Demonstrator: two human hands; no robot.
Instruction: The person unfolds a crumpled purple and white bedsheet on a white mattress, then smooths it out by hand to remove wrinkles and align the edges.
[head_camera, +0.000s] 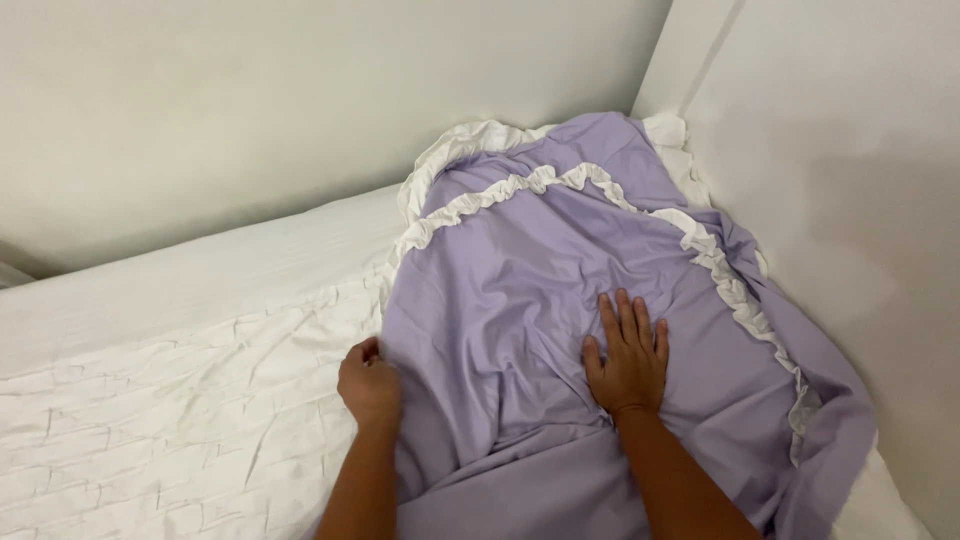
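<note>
White quilt (170, 400), creased, covers the bed. Plain white walls (250, 100) meet at a corner at upper right.

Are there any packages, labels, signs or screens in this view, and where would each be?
None in view.
Only bedding shows: a lilac cover with white ruffle trim lies on a white quilt in the corner of plain walls.
The right hand presses flat on the cover; the left hand grips its edge.
</note>
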